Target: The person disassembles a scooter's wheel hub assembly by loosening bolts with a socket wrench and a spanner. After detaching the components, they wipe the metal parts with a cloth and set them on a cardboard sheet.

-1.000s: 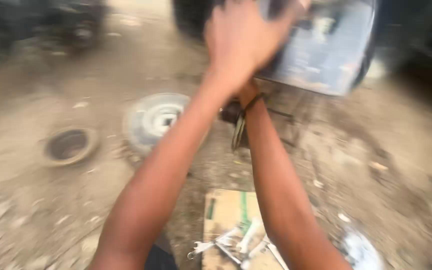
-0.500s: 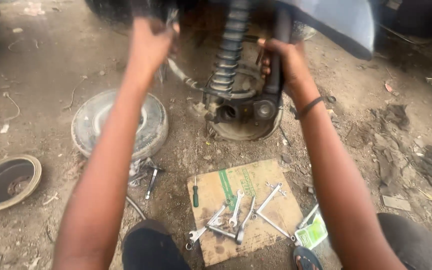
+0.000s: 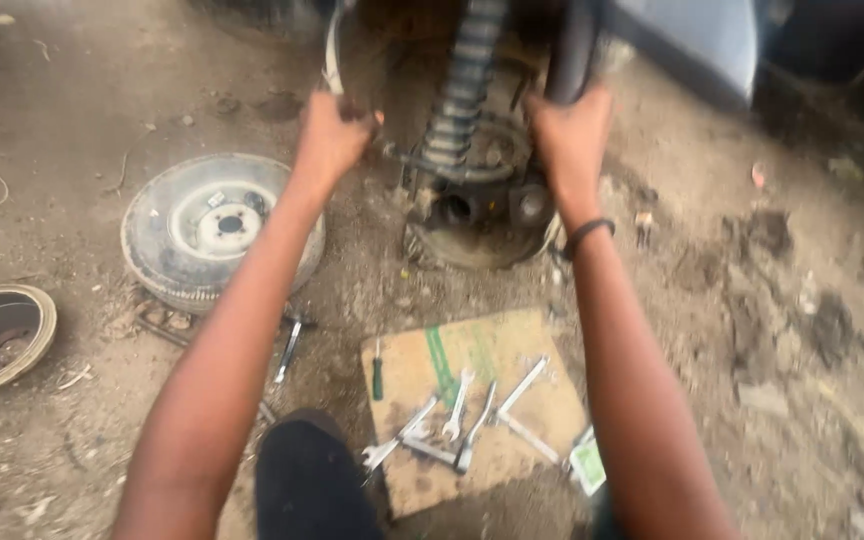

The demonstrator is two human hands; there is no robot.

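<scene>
Gripping both sides of a vehicle's suspension assembly, the person works low over dirt ground. The left hand (image 3: pixel 330 135) is closed around a thin pale curved bar or hose (image 3: pixel 331 55) just left of the grey ribbed coil strut (image 3: pixel 460 95); the right hand (image 3: pixel 570 135), with a dark band at the wrist, is clamped on a dark upright tube (image 3: pixel 574 45) on the strut's right. Below and between the hands sits the rusty round wheel hub (image 3: pixel 482 215), bare of its wheel. The step in hand looks like steadying or shifting the strut against the hub. Any next move seems to call for a firm two-handed hold. Near the knees, a brown cardboard sheet (image 3: pixel 497 345) carries silver spanners (image 3: pixel 457 410); a removed tyre on its white rim (image 3: pixel 214 230) lies to the left.
</scene>
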